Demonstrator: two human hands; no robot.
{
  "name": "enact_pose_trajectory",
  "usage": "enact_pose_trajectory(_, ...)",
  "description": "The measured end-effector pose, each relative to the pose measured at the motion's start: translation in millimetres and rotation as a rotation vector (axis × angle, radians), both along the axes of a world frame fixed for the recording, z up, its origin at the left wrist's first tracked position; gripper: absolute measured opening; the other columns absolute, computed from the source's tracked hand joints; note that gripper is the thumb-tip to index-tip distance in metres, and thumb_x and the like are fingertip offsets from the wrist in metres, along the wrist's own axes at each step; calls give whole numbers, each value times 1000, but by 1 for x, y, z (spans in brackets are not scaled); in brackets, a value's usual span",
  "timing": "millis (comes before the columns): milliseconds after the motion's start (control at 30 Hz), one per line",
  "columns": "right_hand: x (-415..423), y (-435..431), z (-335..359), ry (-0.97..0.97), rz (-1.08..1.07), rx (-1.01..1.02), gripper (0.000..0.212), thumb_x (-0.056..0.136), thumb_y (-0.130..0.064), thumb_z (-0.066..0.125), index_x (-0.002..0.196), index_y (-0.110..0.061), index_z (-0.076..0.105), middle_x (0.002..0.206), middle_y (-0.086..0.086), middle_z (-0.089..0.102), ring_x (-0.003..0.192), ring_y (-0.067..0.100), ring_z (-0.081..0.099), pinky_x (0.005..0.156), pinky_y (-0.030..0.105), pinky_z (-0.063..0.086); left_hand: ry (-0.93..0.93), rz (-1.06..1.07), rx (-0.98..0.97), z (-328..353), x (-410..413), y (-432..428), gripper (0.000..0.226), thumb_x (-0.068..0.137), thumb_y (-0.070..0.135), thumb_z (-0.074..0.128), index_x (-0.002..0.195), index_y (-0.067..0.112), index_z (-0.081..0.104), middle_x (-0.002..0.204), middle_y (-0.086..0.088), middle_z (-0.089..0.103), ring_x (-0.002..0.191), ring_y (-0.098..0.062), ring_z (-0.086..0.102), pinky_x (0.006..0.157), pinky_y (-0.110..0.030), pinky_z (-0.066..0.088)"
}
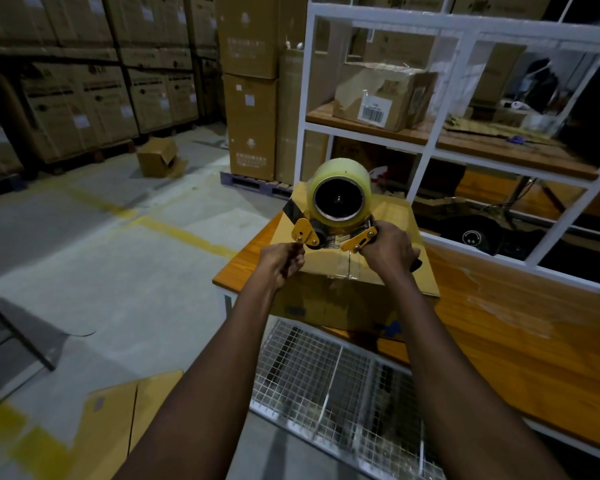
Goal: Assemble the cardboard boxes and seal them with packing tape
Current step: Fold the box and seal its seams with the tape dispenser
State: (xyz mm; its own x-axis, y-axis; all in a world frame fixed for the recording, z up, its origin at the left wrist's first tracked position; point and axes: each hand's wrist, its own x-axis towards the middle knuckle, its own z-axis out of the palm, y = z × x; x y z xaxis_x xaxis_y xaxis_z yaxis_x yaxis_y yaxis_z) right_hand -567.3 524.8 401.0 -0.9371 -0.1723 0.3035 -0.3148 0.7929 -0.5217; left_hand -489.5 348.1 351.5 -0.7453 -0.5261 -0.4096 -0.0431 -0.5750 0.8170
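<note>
**Both hands on the tape dispenser above the box**

A closed cardboard box (pixel 326 299) sits on the near left corner of the wooden bench (pixel 499 323). Clear tape already shows along its top seam. The tape dispenser (pixel 329 237) is held over the top of the box, near the front edge, with its roll of tape (pixel 340 199) standing up and the open core of the roll facing the camera.

The right hand (pixel 390 249) has the back of the hand toward the camera. Its fingers (pixel 378 233) are curled tight round the dispenser's handle, and the black end of the handle sticks out past the heel of the hand. The dispenser's right yellow side plate lies just against these knuckles.

The left hand (pixel 281 263) is at the other end of the dispenser. Its fingers (pixel 297 259) and thumb are pressed together in a pinch at the lower edge of the left yellow plate. Whether a loose end of tape lies in that pinch cannot be told. Both hands are just above the box top, and the roll rises between and beyond them.

A wire basket (pixel 326 386) hangs below the near edge of the bench. A flattened carton (pixel 118 420) lies on the concrete floor to the left. A white rack (pixel 426 140) behind the bench carries a taped parcel (pixel 385 95). Stacked cartons (pixel 250 98) line the back, and one small carton (pixel 158 157) lies tipped on the floor.
</note>
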Motion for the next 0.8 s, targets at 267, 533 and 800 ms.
enact_pose_trajectory(267,5,-7,-11,-1,11,82,8,93,-31,63,98,-25,65,110,4,63,112,34,48,86,47,34,-175,86,-290,-29,37,-69,6,89,-3,64,84,-6,66,57,-11,53,38,-15,46,41,-21,43)
enact_pose_trajectory(533,11,-27,-28,-1,45,150,5,92,-23,62,96,-24,63,99,0,53,108,33,46,80,42,27,-236,113,-361,-43,40,-92,13,86,-3,67,74,-5,65,59,-14,53,38,-18,45,41,-24,41)
enact_pose_trajectory(800,14,-26,-35,-4,40,200,4,94,-25,59,96,-22,60,101,2,55,106,32,46,82,42,31,-269,109,-388,-62,33,-85,12,87,1,69,78,-1,62,62,-16,56,45,-20,47,42,-24,43)
